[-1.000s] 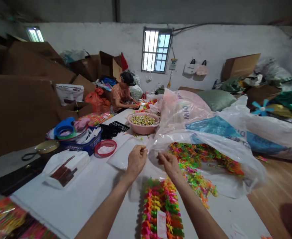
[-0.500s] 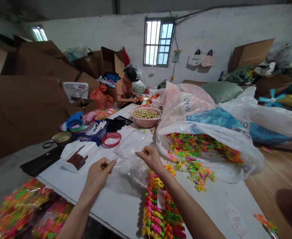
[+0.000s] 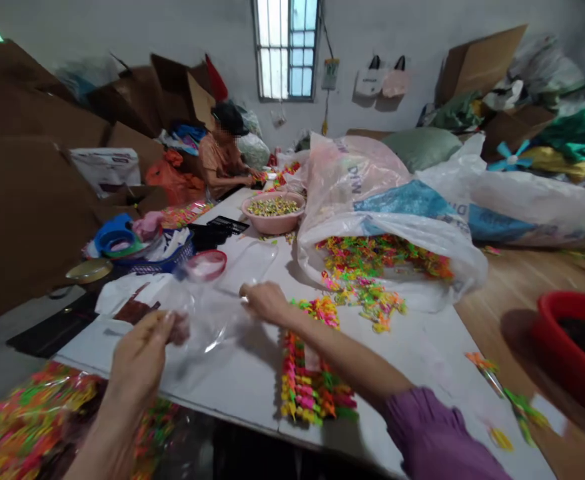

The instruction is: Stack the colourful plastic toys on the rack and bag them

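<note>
My left hand [image 3: 140,353], blurred by motion, pinches one side of a clear plastic bag [image 3: 217,313] over the white table [image 3: 237,393]. My right hand [image 3: 267,301] holds the bag's other edge. Just below and to the right of that hand lies a long strip of neon plastic pieces [image 3: 305,367], bearing a paper tag partly hidden by my forearm. Farther right, a large white sack [image 3: 397,227] spills tangled neon pieces [image 3: 367,303] onto the table.
A co-worker [image 3: 220,157] sits at the table's far end, hands among colourful pieces. A pink bowl [image 3: 272,217], a red strainer [image 3: 205,265] and a blue basket [image 3: 157,257] stand on the table. A filled bag [image 3: 32,413] lies at lower left, and a red tub [image 3: 577,347] stands on the wooden floor.
My hands have drawn apart, with the left moving left and the right moving up the table, stretching the bag between them. The view has swung, and a purple sleeve now shows on my right arm.
</note>
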Demonstrator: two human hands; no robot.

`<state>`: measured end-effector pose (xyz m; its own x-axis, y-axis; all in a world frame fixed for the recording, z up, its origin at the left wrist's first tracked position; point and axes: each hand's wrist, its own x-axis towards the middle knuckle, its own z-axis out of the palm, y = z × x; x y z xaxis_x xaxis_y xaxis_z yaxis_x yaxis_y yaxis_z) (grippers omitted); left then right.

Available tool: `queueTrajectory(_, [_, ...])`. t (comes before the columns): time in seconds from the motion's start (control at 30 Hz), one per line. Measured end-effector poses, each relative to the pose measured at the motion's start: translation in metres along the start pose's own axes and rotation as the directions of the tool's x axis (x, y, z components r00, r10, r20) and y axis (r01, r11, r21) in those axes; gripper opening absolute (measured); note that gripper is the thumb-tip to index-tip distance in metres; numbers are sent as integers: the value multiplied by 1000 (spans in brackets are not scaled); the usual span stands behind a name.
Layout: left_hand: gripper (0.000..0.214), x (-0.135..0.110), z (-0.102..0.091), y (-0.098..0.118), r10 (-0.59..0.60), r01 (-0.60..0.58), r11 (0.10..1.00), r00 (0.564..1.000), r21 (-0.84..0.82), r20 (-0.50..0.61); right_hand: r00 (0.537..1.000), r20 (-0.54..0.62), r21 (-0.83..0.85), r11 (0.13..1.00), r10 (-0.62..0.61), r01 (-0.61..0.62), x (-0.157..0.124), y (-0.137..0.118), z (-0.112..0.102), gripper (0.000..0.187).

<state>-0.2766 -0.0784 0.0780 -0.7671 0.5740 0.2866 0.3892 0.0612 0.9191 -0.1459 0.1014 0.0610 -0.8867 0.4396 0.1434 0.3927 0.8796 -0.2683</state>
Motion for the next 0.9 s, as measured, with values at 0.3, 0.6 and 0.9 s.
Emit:
queueTrajectory(0.3, [26,72,136,32,257,-403,906,770,133,584,804,-349,842,538,481,43,2,150,-96,23])
queueTrajectory(0.6, [32,41,225,-43,122,-366,864,818,345,561,906,-33,633,710,422,-308,-100,191,7,40])
queueTrajectory(0.9, [27,-39,182,-68,208,-374,867,872,330,443,749,-390,581,774,536,-251,-174,134,57,25])
